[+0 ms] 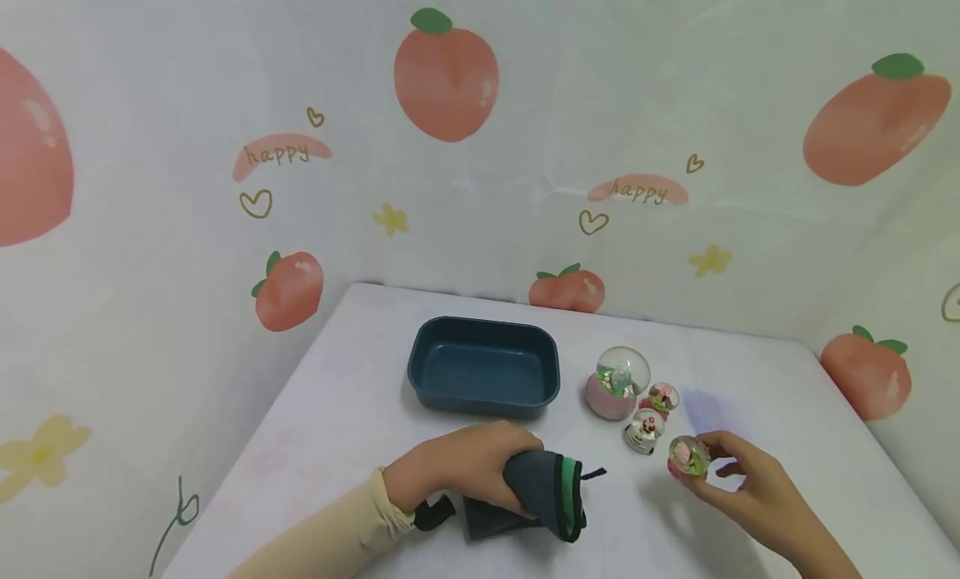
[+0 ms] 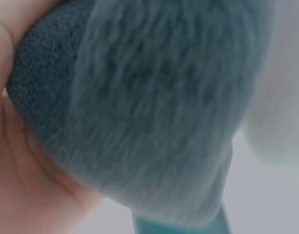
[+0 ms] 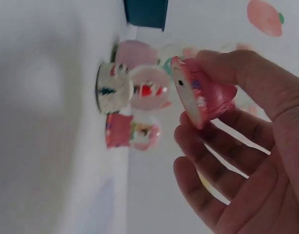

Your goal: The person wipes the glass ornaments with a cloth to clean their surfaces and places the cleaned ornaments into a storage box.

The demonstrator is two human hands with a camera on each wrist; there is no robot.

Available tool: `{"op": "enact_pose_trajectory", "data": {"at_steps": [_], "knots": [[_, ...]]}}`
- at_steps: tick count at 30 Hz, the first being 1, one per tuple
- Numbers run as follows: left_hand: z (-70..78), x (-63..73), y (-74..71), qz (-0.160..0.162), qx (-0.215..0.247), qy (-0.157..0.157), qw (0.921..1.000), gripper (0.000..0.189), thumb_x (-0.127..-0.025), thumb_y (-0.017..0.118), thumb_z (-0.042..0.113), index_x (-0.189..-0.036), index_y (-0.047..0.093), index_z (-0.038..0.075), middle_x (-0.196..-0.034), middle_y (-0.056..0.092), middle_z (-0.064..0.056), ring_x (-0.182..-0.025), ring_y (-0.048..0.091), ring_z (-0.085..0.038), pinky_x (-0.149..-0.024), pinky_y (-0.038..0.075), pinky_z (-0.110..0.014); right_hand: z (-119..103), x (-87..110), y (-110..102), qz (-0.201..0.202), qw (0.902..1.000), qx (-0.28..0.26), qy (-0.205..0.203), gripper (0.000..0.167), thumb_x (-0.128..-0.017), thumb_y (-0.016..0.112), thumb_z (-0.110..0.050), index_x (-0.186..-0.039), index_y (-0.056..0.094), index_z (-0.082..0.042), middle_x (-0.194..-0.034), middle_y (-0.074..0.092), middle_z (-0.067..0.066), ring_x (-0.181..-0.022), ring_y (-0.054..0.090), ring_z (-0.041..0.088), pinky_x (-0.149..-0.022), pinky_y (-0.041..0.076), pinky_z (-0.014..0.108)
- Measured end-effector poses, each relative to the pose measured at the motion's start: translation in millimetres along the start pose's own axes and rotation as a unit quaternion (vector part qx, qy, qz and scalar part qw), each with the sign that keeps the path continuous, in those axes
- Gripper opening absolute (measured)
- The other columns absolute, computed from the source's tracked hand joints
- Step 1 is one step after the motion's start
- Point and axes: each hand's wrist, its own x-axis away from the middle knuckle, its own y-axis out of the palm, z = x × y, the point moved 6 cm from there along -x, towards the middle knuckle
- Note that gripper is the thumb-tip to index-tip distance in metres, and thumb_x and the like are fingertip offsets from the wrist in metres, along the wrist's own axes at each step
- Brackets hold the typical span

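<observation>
My left hand [image 1: 480, 462] grips a folded dark grey-blue cloth [image 1: 536, 483] with green and black edging. In the left wrist view, that cloth [image 2: 159, 107] fills most of the picture, with the palm along its left side. Pinched between the thumb and fingers of my right hand [image 1: 750, 483] is a small snow globe [image 1: 688, 456] with a pink base. Its pale underside faces the camera in the right wrist view, where the pink base [image 3: 203, 92] is tilted. Beyond it stand a white-based snow globe [image 1: 645, 431], a small pink one [image 1: 662, 398] and a large one [image 1: 617, 383].
A dark teal rectangular bin [image 1: 483, 366] stands at the back of the white table [image 1: 337, 379], left of the globes. More dark cloth [image 1: 491, 519] lies flat under my left hand. Behind the table hangs a peach-printed backdrop [image 1: 517, 187].
</observation>
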Motion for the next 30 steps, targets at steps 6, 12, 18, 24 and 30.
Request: {"op": "enact_pose_trajectory", "data": {"at_steps": [6,12,18,24,30], "knots": [[-1.7,5.1,-29.7,0.078,0.105,0.063,0.9894,0.047,-0.082,0.095,0.032,-0.121,0.069,0.027,-0.109,0.072,0.016,-0.1,0.067,0.0,-0.091,0.057,-0.024,-24.8,-12.4,-1.3,0.029,0.9966,-0.026,-0.073,0.06,-0.065,0.094,0.011,-0.113,0.07,-0.015,-0.102,0.068,-0.009,-0.091,0.063,-0.002,-0.077,0.053,0.01],[-1.1,8.0,-50.4,0.157,0.183,0.07,0.9679,0.047,-0.084,0.093,0.022,-0.125,0.07,0.028,-0.115,0.075,0.01,-0.106,0.069,-0.011,-0.093,0.059,-0.033,-48.6,-26.7,-1.4,0.045,0.9927,-0.059,-0.095,0.061,-0.063,0.094,0.015,-0.115,0.073,-0.009,-0.114,0.065,0.001,-0.104,0.063,-0.001,-0.084,0.056,0.01],[-1.7,6.8,-60.6,0.209,0.217,0.038,0.9529,0.044,-0.087,0.089,0.016,-0.126,0.07,0.022,-0.118,0.075,0.002,-0.106,0.071,-0.014,-0.09,0.061,-0.036,-78.4,-44.1,15.3,0.031,0.9835,-0.101,-0.146,0.066,-0.062,0.095,0.013,-0.12,0.074,-0.011,-0.12,0.065,0.003,-0.109,0.063,0.005,-0.083,0.058,0.013],[3.5,-0.2,-68.1,0.243,0.232,0.033,0.9414,0.05,-0.092,0.085,0.017,-0.137,0.063,0.021,-0.126,0.072,-0.002,-0.113,0.068,-0.017,-0.093,0.06,-0.036,-110.1,-65.0,27.7,0.035,0.9715,-0.124,-0.199,0.066,-0.063,0.096,0.01,-0.122,0.074,-0.009,-0.12,0.064,0.006,-0.106,0.062,0.009,-0.082,0.058,0.015],[12.3,-10.1,-71.2,0.246,0.243,0.04,0.9374,0.053,-0.096,0.078,0.045,-0.142,0.058,0.025,-0.131,0.068,0.0,-0.117,0.064,-0.019,-0.094,0.059,-0.039,-132.4,-86.6,28.2,0.089,0.9508,-0.131,-0.266,0.037,-0.091,0.085,-0.025,-0.12,0.075,-0.004,-0.113,0.064,0.013,-0.098,0.062,0.013,-0.081,0.055,0.012]]}}
